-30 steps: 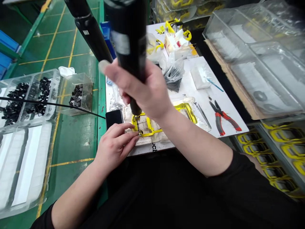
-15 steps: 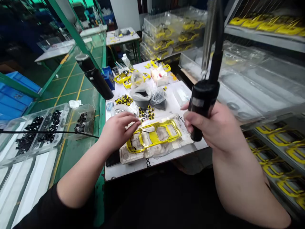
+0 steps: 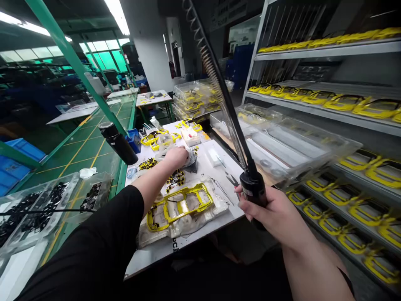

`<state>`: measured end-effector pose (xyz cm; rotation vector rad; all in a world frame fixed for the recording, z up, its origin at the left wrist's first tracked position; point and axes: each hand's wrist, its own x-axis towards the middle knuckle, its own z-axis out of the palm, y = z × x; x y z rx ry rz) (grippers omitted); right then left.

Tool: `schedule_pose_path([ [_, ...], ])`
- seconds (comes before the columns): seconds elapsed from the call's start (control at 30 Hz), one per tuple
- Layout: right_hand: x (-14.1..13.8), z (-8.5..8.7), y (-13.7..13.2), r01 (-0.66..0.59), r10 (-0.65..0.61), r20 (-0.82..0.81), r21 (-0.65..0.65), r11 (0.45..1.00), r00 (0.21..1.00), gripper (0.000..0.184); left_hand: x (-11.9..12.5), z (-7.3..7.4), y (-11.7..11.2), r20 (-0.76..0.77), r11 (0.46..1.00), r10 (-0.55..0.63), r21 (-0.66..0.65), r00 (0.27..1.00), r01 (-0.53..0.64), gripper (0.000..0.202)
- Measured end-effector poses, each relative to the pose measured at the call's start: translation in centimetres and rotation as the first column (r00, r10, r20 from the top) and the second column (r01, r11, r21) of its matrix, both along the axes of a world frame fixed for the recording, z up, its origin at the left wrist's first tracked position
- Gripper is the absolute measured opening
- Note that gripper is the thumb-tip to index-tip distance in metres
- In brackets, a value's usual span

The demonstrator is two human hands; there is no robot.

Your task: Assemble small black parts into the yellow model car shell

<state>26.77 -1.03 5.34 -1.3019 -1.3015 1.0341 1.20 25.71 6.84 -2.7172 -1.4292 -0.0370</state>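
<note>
My right hand [image 3: 272, 211] is wrapped round a black electric screwdriver [image 3: 253, 190], held off the right edge of the white worktable [image 3: 200, 228], its sprung cable [image 3: 219, 88] rising up and left. My left hand [image 3: 177, 156] reaches far across the table into a clear plastic bag [image 3: 191, 158]; its fingers are curled, and what they hold is hidden. A yellow frame part [image 3: 179, 205] lies on a pale moulded fixture [image 3: 216, 207] near the table's front, between my arms. Small black and yellow pieces [image 3: 176, 179] lie just beyond it.
A second black tool [image 3: 118, 143] hangs over the table's left edge. Clear bins of black parts [image 3: 40, 207] stand on the green bench at left. Racks of yellow frames [image 3: 360, 163] and clear trays [image 3: 291, 146] fill the right. More yellow parts [image 3: 156, 140] lie at the table's far end.
My view has lifted up. The left hand left the yellow frame and reached forward to the bag. The right hand swung the screwdriver away from the frame to the right and lowered it.
</note>
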Motion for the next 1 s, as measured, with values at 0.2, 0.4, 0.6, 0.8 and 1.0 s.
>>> schedule_pose_path([
  [0.2, -0.2, 0.1, -0.6, -0.02, 0.02, 0.016, -0.015, 1.0, 1.0, 0.054, 0.7, 1.3, -1.1, -0.061, 0.999, 0.001, -0.04, 0.998, -0.003, 0.032],
  [0.4, -1.0, 0.1, -0.7, -0.077, 0.076, -0.03, -0.025, 0.997, 0.997, 0.051, -0.3, 0.9, -0.6, -0.094, 0.999, 0.024, -0.044, 0.995, -0.029, 0.033],
  [0.6, -1.6, 0.1, -0.7, -0.094, 0.093, -0.029, -0.034, 0.995, 0.995, 0.05, -1.4, -0.7, 0.8, -0.022, 0.995, 0.072, -0.063, 0.997, -0.074, 0.034],
  [0.8, -1.5, -0.3, -0.7, -0.088, 0.088, 0.009, 0.009, 0.996, 0.996, 0.06, -2.7, 0.5, -2.6, 0.189, 0.991, 0.128, 0.018, 0.974, -0.133, 0.036],
  [1.0, -2.2, 0.3, -0.4, -0.007, 0.049, -0.302, 0.14, 0.99, 0.952, 0.046, -6.9, -0.2, -15.7, 0.484, 0.99, -0.096, -0.042, 0.87, 0.133, 0.027],
])
